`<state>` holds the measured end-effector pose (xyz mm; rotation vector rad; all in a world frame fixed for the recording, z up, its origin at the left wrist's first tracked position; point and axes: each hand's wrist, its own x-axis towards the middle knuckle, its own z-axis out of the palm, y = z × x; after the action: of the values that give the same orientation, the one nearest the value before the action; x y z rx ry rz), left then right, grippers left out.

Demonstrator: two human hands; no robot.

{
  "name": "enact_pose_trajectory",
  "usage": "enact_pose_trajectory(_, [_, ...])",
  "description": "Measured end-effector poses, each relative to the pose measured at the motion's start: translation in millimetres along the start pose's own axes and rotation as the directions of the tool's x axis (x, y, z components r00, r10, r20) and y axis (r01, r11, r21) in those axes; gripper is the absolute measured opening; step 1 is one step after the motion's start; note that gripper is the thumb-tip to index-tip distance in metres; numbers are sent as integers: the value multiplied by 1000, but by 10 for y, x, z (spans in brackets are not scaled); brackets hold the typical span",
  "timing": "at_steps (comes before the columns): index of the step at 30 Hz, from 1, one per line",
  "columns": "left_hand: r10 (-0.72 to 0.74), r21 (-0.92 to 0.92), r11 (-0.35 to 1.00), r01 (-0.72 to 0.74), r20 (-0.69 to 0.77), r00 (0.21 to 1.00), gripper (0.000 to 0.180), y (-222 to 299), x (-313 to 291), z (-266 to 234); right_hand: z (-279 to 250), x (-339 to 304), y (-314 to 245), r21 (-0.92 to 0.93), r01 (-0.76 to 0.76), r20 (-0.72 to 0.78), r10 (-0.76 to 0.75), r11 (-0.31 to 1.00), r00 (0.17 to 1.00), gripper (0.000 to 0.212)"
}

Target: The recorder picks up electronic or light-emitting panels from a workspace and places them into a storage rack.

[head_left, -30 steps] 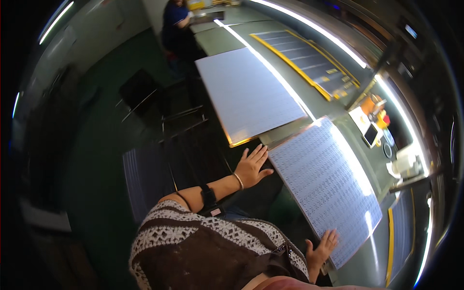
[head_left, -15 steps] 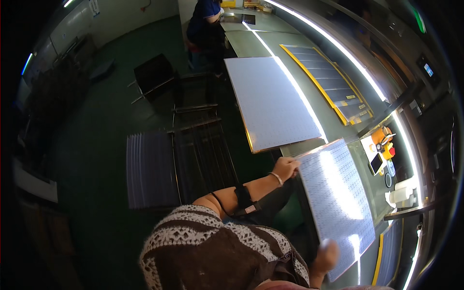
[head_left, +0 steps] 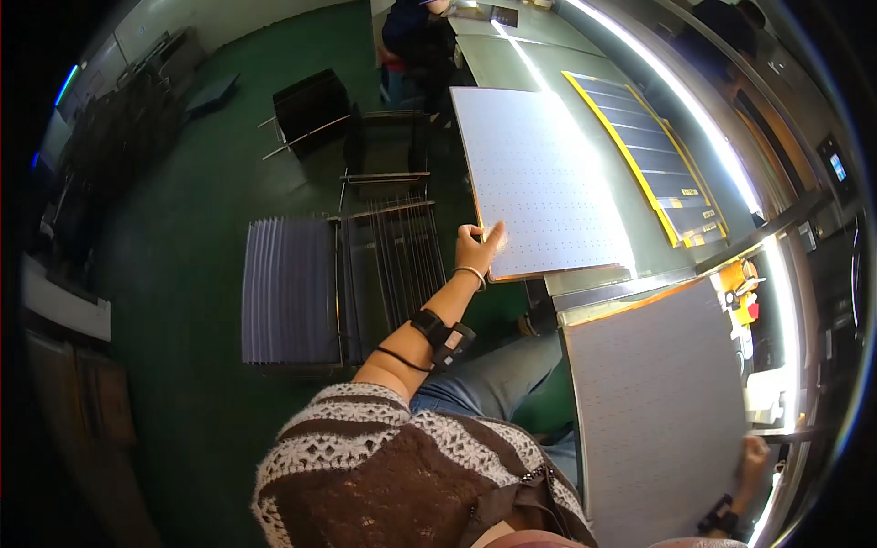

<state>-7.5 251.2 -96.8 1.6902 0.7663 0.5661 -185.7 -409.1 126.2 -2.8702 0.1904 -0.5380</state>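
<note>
My left hand [head_left: 480, 245] pinches the near left edge of a pale, dotted sheet panel [head_left: 539, 183], thumb on top and fingers at the rim. The panel lies flat on the bench. In front of me lies a second large sheet panel [head_left: 653, 402], grey and finely dotted, with a copper-coloured strip along its far edge. At its right edge is my right hand [head_left: 754, 457], small in view, with the fingers curled. What it holds, if anything, I cannot make out.
A rack of upright panels [head_left: 290, 292] stands on the floor to my left. Beyond the bench panel lies a yellow-edged dark sheet [head_left: 644, 160]. White bottles [head_left: 767, 400] and small tools stand at the right. Another person [head_left: 411, 32] sits at the bench's far end.
My left hand has left the near panel's corner for the far panel's edge. My right hand has moved from the near panel's left side to its right edge. The near panel's bright glare is gone.
</note>
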Motion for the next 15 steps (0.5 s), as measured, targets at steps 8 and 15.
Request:
enact_pose_trajectory(8, [-255, -316, 743, 590, 681, 686, 43, -6, 66, 91, 1407, 8, 788, 464, -342, 371, 172, 817, 913, 18])
enact_pose_trajectory(15, [-40, -685, 418, 597, 642, 766, 26, 552, -181, -69, 1894, 470, -882, 623, -372, 521, -12, 688, 853, 51])
